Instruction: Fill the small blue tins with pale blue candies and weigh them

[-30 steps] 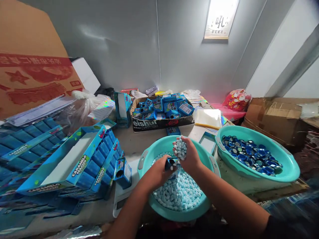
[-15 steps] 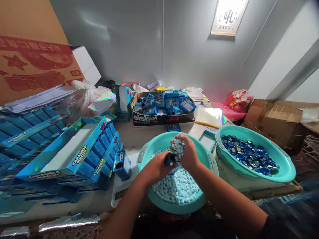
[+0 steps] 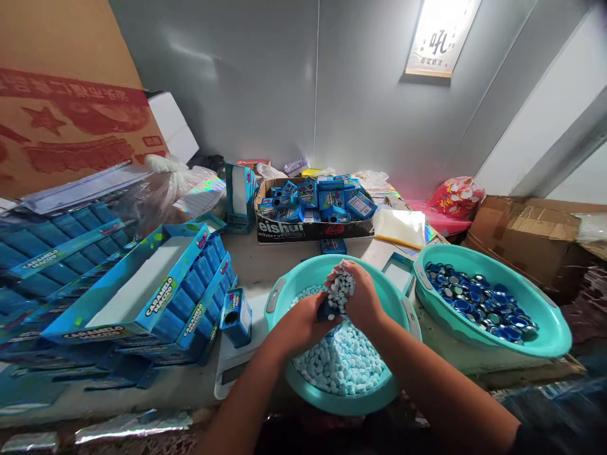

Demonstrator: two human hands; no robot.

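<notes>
My left hand is closed round a small blue tin, its open top turned up over the basin. A heap of pale blue candies lies in my cupped right hand, tipped against the tin's mouth, and some candies rest at the opening. Below both hands a turquoise basin holds a mound of the same candies. Left of the basin one blue tin stands upright on a white scale.
Another turquoise basin on the right holds blue and silver lids. Behind, a carton is full of blue tins. Stacked display boxes of tins fill the left side. A brown carton stands at the far right.
My right hand has tilted more over the tin, and candies now cover its mouth. The whole view has shifted slightly, with things appearing lower and further right.
</notes>
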